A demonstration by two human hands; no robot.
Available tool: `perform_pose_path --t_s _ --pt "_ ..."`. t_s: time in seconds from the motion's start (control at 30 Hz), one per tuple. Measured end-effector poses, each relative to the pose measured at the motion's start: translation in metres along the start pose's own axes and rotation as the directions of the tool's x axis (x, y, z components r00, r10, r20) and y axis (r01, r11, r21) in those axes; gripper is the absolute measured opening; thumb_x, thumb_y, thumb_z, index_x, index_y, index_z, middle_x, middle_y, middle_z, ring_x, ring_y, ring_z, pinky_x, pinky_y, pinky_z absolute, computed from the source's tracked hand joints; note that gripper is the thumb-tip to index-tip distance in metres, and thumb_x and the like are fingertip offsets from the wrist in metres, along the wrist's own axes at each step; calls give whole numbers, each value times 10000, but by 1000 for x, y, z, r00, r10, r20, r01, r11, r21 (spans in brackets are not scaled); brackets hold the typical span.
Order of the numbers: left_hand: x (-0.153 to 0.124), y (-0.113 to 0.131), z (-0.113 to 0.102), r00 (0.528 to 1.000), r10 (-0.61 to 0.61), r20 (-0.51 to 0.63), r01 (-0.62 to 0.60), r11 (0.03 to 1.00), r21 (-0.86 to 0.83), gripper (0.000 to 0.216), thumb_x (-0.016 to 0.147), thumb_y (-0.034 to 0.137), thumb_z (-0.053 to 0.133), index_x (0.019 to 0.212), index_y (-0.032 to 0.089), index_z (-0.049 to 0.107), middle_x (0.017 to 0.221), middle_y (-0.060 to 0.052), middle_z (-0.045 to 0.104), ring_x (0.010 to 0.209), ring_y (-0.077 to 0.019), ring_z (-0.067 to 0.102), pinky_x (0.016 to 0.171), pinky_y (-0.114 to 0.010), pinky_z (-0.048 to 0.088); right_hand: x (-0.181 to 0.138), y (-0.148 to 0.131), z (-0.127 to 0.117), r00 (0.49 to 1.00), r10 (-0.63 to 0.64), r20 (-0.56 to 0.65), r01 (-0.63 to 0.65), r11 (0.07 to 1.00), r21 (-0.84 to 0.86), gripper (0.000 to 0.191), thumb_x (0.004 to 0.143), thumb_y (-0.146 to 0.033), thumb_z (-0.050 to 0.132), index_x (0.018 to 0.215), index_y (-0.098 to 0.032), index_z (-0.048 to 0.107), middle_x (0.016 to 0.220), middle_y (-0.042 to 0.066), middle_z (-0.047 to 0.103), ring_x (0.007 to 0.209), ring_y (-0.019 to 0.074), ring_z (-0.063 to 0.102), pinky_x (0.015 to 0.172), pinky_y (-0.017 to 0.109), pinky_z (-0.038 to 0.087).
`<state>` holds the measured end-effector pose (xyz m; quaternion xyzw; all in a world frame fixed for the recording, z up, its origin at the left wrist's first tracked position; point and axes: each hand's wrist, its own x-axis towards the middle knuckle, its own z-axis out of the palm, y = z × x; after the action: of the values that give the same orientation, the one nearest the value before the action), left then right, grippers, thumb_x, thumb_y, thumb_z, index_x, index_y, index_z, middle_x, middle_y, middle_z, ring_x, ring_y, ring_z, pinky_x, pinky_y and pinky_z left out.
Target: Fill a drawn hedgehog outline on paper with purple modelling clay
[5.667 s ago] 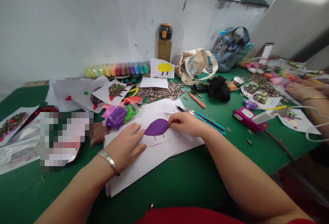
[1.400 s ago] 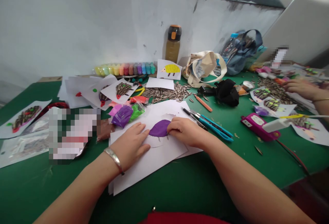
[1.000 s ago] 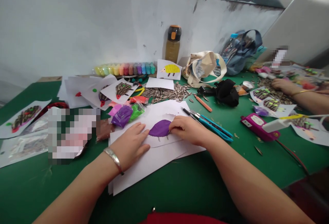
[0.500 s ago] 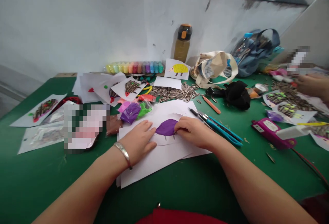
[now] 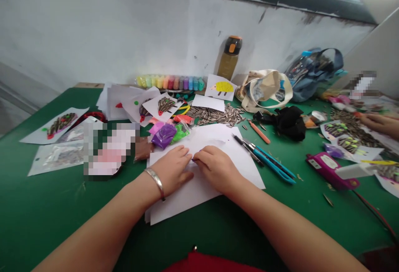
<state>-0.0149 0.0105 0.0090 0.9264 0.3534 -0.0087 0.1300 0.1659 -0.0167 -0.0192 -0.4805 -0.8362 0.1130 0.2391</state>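
Seed picture (image 5: 62,124): far left, white paper, ridged with striped seeds.
Clay packet (image 5: 163,135): soft purple lump in shiny plastic, just beyond the left hand (image 5: 174,168).
Left hand: lay flat, fingers long and slightly parted, pressed to paper (image 5: 193,197), gripping nothing visible.
Paper: smooth white sheets, loosely stacked, under both hands on the green table (image 5: 230,226); near edge slanted away rightward, long axis unclear.
Purple clay (image 5: 193,160): a sliver at the right fingertips, over the paper; direction and long axis hidden.
Right hand (image 5: 216,170): fingers curled, tips bunched against the clay; whether they gripped it, I cannot tell.
Seeds (image 5: 232,116): far, loose heap, hard, pointed.
Blue tool (image 5: 271,164): right, slim, aimed far-left.
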Motion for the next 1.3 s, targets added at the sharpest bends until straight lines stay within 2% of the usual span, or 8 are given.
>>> perform_pose_path --t_s 0.1,0.2,0.3,0.47,0.7,0.87,1.03,1.3 --pt "0 1 0 1000 -17 4 17 1000 3 220 820 238 608 1005 118 608 1129 -140 582 1128 -296 490 1008 -429 383 0 1 8 998 -59 -5 58 991 -124 200 887 -108 495 910 -153 689 830 69 629 826 193 554 794 308 416" --pt "0 1 0 1000 -18 4 18 1000 2 236 818 244 614 1015 114 612 1122 -139 590 1130 -291 491 1019 -421 373 -2 2 11 996 -74 -40 66 983 -170 198 886 -104 494 893 -157 685 833 70 624 826 197 546 798 320 399" --pt "0 2 1 1000 -23 -2 23 1000 15 267 825 265 610 1044 113 611 1131 -138 595 1129 -292 493 1017 -422 380 -3 1 12 996 -58 -75 46 988 -150 210 902 -112 476 893 -155 682 837 74 616 835 192 546 797 309 392" --pt "0 3 1 999 -30 14 29 998 52 254 836 276 599 1025 109 623 1129 -138 597 1131 -292 493 1023 -417 369 -1 -1 14 997 -56 -61 46 985 -166 223 900 -111 462 829 -162 667 790 63 594 794 186 523 779 302 383" --pt "0 2 1 1000 -11 -4 11 1000 27 235 831 263 596 1013 118 617 1101 -133 598 1111 -292 496 1012 -425 369 1 -3 13 998 -26 -51 17 986 -168 224 893 -108 458 783 -162 645 777 65 585 772 183 512 761 296 379" --pt "-1 3 0 1000 -10 -5 10 1000 4 181 833 252 589 957 122 615 1044 -127 587 1053 -286 501 975 -419 388 1 -4 8 998 -4 -58 -2 994 -107 231 897 -118 451 787 -173 647 793 67 597 783 181 525 755 290 390" --pt "-1 4 -2 1000 -17 -2 17 1000 -17 265 842 247 589 1078 129 589 1076 -119 572 1079 -279 486 985 -408 376 -2 -2 6 999 -34 -36 31 995 -93 215 881 -105 462 846 -166 665 812 74 606 819 192 539 779 302 394" --pt "-2 4 -2 1000 -21 1 21 1000 20 280 844 262 598 1094 135 587 1111 -125 563 1116 -295 470 994 -426 379 -4 0 4 999 -17 -28 15 995 -95 239 903 -135 443 862 -155 677 810 82 613 797 192 540 758 307 398"
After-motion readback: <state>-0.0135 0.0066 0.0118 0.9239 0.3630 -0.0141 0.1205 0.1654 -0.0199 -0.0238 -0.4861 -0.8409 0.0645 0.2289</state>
